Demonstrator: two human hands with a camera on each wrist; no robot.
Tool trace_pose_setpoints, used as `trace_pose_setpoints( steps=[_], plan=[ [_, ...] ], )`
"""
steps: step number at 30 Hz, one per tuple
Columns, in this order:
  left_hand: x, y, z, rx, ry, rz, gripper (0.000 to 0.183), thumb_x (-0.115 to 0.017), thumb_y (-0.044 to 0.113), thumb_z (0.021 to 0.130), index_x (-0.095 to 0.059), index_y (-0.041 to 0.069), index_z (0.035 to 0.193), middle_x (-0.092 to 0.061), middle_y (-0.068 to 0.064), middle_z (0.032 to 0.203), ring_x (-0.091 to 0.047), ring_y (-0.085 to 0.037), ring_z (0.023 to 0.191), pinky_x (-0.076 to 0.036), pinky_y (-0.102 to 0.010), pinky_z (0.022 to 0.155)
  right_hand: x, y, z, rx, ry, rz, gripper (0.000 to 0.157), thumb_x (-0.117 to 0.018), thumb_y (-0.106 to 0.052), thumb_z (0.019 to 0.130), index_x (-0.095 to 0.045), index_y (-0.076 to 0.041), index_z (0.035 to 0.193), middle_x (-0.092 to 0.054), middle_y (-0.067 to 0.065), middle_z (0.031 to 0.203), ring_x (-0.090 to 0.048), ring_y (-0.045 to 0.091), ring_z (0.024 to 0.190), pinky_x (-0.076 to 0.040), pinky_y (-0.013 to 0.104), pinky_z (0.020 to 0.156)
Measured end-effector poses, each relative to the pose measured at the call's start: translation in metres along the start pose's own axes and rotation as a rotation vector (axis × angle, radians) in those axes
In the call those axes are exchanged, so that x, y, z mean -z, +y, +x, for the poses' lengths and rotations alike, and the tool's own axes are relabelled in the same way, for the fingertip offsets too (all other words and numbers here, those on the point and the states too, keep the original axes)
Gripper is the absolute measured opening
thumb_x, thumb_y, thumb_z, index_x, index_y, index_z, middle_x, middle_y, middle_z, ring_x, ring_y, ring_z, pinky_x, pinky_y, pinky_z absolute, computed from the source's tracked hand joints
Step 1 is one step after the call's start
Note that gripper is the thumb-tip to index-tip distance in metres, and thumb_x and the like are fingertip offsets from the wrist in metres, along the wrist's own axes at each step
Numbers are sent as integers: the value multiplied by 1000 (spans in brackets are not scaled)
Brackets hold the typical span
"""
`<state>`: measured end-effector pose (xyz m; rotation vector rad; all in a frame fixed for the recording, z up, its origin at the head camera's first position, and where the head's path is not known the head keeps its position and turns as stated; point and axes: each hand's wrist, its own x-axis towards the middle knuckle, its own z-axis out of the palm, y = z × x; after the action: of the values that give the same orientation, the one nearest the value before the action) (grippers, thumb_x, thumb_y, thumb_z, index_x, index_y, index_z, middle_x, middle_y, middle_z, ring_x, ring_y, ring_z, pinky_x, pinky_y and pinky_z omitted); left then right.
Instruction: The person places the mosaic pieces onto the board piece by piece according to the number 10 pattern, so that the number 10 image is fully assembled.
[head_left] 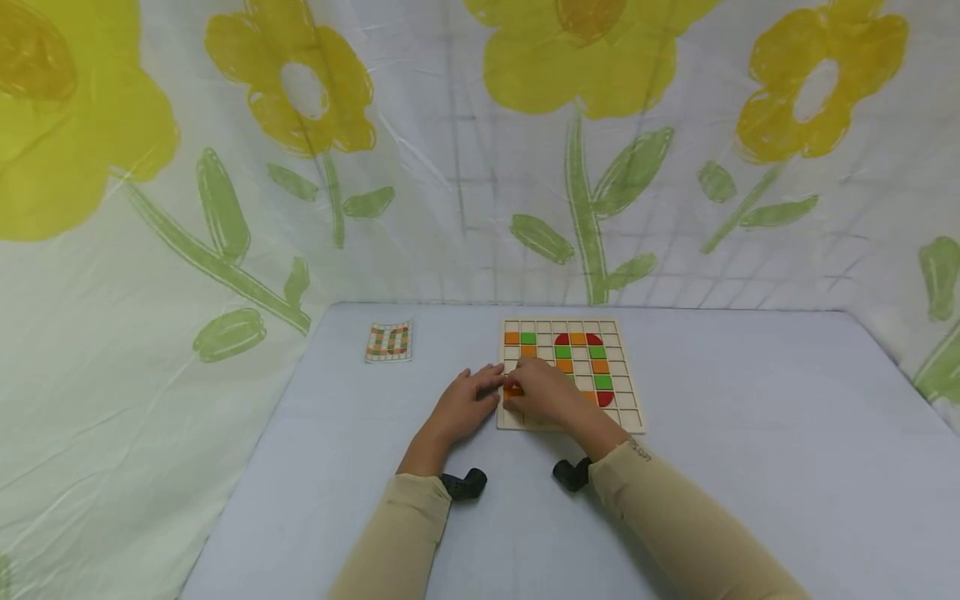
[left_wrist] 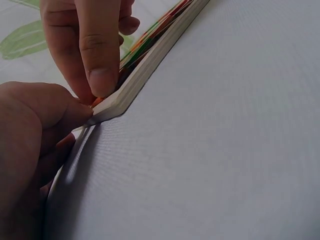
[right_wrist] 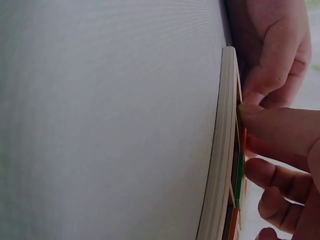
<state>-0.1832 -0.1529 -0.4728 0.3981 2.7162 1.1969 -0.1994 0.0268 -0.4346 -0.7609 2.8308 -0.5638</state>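
A square wooden grid board [head_left: 628, 417] lies on the table, with red, green and orange tiles set in some of its cells. My right hand [head_left: 546, 390] reaches over the board's left part. Its thumb and index finger pinch an orange tile [head_left: 513, 391] at the left column, mostly hidden by the fingers; orange also shows under the fingertips in the left wrist view. My left hand [head_left: 467, 404] lies flat-fingered against the board's left edge, its fingertips touching the rim beside the right hand's fingers.
A small pattern card [head_left: 388, 342] printed with a coloured grid lies on the table at the back left. The white table [head_left: 720, 392] meets a curtain [head_left: 420, 225] painted with yellow flowers behind it. Black wrist mounts [head_left: 467, 484] sit at both wrists.
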Motion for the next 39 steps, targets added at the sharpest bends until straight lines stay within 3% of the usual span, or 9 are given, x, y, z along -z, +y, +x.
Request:
trace_pose_setpoints(
  steps=[6, 10, 18, 26, 32, 39],
  plan=[
    [-1, -2, 2, -6, 3, 11, 37, -58, 21, 99, -61, 16, 136, -46, 15, 150, -35, -12, 145, -15, -44, 126, 4, 2, -3, -18, 1, 0, 21, -75, -26, 88, -77, -11, 101, -63, 1, 97, -54, 18, 91, -53, 34, 85],
    [-3, -3, 4, -16, 5, 14, 38, -59, 22, 98, -61, 16, 136, -46, 15, 150, -36, -11, 144, -14, -42, 126, 12, 14, -12, -25, 35, 28, 23, -75, -25, 88, -76, -11, 106, -63, 2, 98, -56, 19, 90, -54, 35, 82],
    [-5, 2, 5, -36, -9, 9, 38, -57, 19, 98, -60, 10, 135, -48, 7, 150, -38, -15, 144, -14, -39, 126, 35, 60, -54, -164, 174, 120, 33, -69, -29, 92, -72, -9, 117, -62, 9, 109, -57, 29, 104, -54, 47, 87],
    [-4, -6, 0, 3, -4, 25, 39, -59, 23, 98, -61, 17, 136, -46, 16, 149, -36, -9, 144, -14, -38, 126, 48, 95, -90, -275, 281, 139, 42, -65, -29, 95, -63, -5, 129, -57, 19, 126, -52, 37, 111, -52, 55, 89],
    [6, -15, -5, 35, 18, 14, 38, -61, 24, 97, -62, 20, 135, -46, 17, 149, -34, -12, 145, -15, -43, 126, 49, 107, -98, -340, 320, 122, 47, -65, -29, 95, -57, -4, 135, -49, 24, 136, -41, 45, 128, -42, 63, 104],
    [16, -23, -13, 53, 48, 27, 39, -60, 26, 98, -60, 18, 137, -44, 12, 152, -32, -20, 147, -22, -46, 124, 42, 117, -97, -339, 326, 82, 54, -66, -27, 94, -51, 0, 138, -44, 27, 142, -37, 49, 131, -37, 66, 107]
  ],
)
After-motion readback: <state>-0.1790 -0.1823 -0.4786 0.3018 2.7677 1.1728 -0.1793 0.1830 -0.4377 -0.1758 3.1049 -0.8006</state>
